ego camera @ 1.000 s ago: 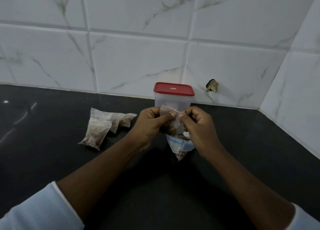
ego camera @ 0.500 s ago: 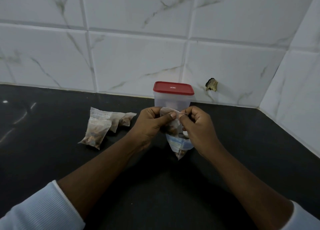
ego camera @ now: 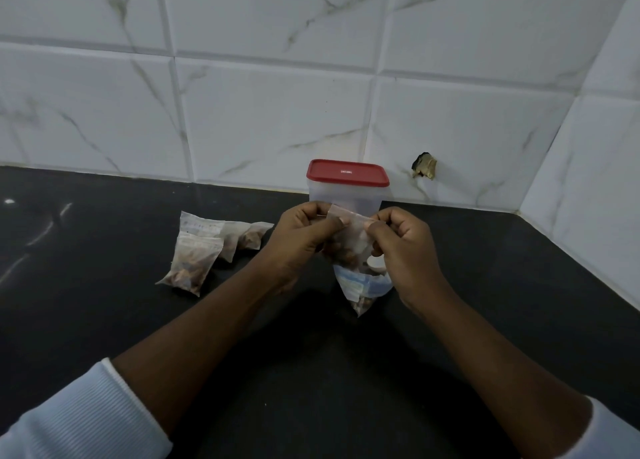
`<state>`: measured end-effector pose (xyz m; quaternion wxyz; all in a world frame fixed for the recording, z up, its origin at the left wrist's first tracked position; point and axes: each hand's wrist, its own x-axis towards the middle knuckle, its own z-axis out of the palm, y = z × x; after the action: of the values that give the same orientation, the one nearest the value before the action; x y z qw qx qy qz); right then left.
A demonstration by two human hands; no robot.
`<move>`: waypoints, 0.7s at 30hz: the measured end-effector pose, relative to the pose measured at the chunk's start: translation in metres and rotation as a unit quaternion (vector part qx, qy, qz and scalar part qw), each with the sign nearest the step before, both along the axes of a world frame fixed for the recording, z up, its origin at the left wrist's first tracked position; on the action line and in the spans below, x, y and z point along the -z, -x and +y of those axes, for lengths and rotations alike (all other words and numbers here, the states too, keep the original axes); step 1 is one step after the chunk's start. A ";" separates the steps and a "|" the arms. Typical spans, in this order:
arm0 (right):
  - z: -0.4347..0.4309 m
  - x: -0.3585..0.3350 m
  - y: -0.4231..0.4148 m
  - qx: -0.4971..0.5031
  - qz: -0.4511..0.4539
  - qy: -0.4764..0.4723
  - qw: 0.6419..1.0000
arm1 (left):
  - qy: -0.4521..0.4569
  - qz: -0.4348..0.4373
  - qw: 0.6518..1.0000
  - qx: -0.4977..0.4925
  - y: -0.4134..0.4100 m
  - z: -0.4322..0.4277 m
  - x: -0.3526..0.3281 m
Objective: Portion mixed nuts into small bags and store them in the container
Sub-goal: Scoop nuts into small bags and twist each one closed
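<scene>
Dark tabletop [ego camera: 104, 337] below a tiled wall [ego camera: 277, 112]. In front of the container [ego camera: 347, 195], left hand [ego camera: 298, 240] and right hand [ego camera: 405, 247] pinch a small bag [ego camera: 351, 240] at its mouth, apparently sealing it. Filled bags [ego camera: 194, 261] wait left of the container.

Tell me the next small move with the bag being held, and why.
Probably press along the top strip to seal it: the left hand and right hand both pinch the top edge of the small bag, nuts already inside. The container behind has its red lid on, so storing comes later.
</scene>
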<state>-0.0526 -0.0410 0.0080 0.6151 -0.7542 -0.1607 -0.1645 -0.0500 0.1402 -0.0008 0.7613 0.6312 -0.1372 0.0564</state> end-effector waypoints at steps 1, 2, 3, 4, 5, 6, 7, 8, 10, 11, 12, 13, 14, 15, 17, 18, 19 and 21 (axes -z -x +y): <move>0.000 0.000 0.000 -0.002 0.003 -0.002 1.000 | 0.001 0.000 1.000 -0.001 0.000 0.001 0.000; 0.000 0.000 0.000 -0.004 0.004 -0.003 1.000 | 0.000 0.000 1.000 -0.001 0.000 0.002 0.000; 0.000 -0.001 0.000 -0.005 0.004 -0.003 1.000 | 0.000 -0.002 1.000 -0.001 0.000 0.002 0.000; 0.000 -0.001 0.000 -0.005 0.003 -0.003 1.000 | 0.000 -0.003 1.000 -0.003 0.000 0.003 0.000; 0.000 -0.001 0.000 -0.005 0.003 -0.002 1.000 | 0.000 -0.004 1.000 -0.006 0.000 0.003 0.000; 0.000 -0.001 0.000 -0.006 0.004 -0.001 1.000 | 0.000 -0.004 1.000 -0.009 0.000 0.002 0.000; 0.000 -0.001 0.000 -0.005 0.005 0.000 1.000 | 0.001 -0.006 1.000 -0.013 0.000 0.002 0.000; 0.000 -0.001 0.000 -0.004 0.005 -0.001 1.000 | 0.002 -0.008 1.000 -0.017 0.000 0.002 0.000; -0.001 0.000 -0.001 -0.006 0.011 -0.008 1.000 | 0.002 -0.009 1.000 -0.022 -0.001 0.002 0.001; -0.001 0.000 -0.002 -0.011 0.016 -0.011 1.000 | 0.004 -0.008 1.000 -0.023 -0.001 0.002 0.002; -0.001 0.000 -0.003 -0.019 0.023 -0.013 0.999 | 0.007 -0.008 1.000 -0.023 0.000 0.001 0.001; -0.001 0.001 -0.003 -0.026 0.028 -0.013 0.999 | 0.010 -0.008 1.000 -0.021 0.000 0.001 0.001; -0.001 0.001 -0.003 -0.033 0.032 -0.012 0.999 | 0.014 -0.007 1.000 -0.019 0.002 0.001 0.000; -0.001 0.002 -0.003 -0.040 0.031 -0.009 0.999 | 0.017 -0.008 1.000 -0.017 0.002 0.000 0.000; 0.000 0.003 -0.002 -0.049 0.023 -0.003 0.999 | 0.019 -0.013 1.000 -0.017 0.002 -0.001 0.000; 0.001 0.003 -0.002 -0.050 0.017 0.001 0.999 | 0.017 -0.016 1.000 -0.019 0.002 -0.001 0.000; 0.001 0.004 -0.002 -0.047 0.014 0.005 0.999 | 0.013 -0.018 0.999 -0.023 0.001 -0.001 0.000; 0.002 0.004 -0.002 -0.042 0.007 0.013 0.999 | 0.015 -0.014 1.000 -0.021 0.001 -0.001 0.000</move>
<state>-0.0509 -0.0390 0.0039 0.6130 -0.7556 -0.1901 -0.1309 -0.0505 0.1388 -0.0010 0.7674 0.6215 -0.1334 0.0835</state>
